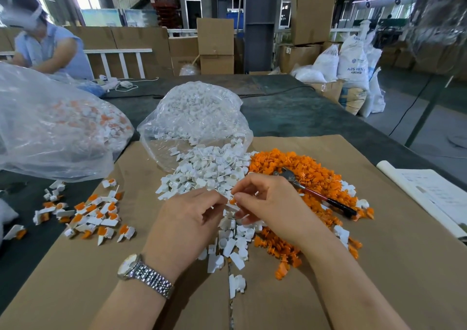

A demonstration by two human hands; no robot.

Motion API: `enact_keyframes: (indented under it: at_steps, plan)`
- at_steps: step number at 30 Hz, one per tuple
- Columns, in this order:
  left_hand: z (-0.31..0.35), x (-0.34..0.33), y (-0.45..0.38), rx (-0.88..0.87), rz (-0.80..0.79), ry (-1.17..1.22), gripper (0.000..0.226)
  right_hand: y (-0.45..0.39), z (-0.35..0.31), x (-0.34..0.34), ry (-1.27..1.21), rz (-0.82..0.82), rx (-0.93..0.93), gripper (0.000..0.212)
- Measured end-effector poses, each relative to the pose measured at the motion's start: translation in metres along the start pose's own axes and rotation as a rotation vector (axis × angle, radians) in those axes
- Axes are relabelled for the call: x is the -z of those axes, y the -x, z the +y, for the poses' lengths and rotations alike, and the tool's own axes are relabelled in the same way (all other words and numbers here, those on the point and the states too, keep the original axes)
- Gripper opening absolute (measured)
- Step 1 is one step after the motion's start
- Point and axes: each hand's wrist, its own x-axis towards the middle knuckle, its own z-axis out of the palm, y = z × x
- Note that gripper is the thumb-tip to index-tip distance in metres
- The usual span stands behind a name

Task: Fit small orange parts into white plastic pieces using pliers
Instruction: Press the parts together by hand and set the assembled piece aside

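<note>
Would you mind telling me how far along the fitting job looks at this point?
Done: a small batch of finished pieces lies at the left. In hand: the left hand and right hand pinch a white piece with an orange part between them; the pliers lie unused on the orange pile. Left: most of the white pile, so it is early.

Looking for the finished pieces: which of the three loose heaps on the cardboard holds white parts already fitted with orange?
The scattered heap at the left, below the big bag: each white piece there carries an orange insert. The middle heap is all white, the right heap mostly orange.
</note>
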Motion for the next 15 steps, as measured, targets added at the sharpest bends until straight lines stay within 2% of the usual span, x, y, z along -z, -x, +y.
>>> enact_keyframes:
  at_steps: [2,7,11,13,15]
  plan:
    - [0.001,-0.003,0.001,0.078,-0.01,0.06,0.009,0.0,-0.001,0.0,-0.01,0.007,-0.006,0.009]
    - [0.004,-0.012,-0.002,0.56,-0.026,0.549,0.012,0.0,-0.003,-0.004,0.037,0.077,0.04,0.009]
    - [0.001,-0.009,-0.004,0.695,-0.084,0.879,0.011,-0.001,-0.004,-0.006,0.106,0.14,0.079,0.009]
    - [0.0,-0.007,-0.005,0.718,-0.104,0.994,0.023,0.0,-0.005,-0.006,0.085,0.155,0.099,0.009]
    - [0.0,-0.008,-0.006,0.754,-0.078,1.068,0.02,0.0,-0.006,-0.006,0.086,0.147,0.116,0.009]
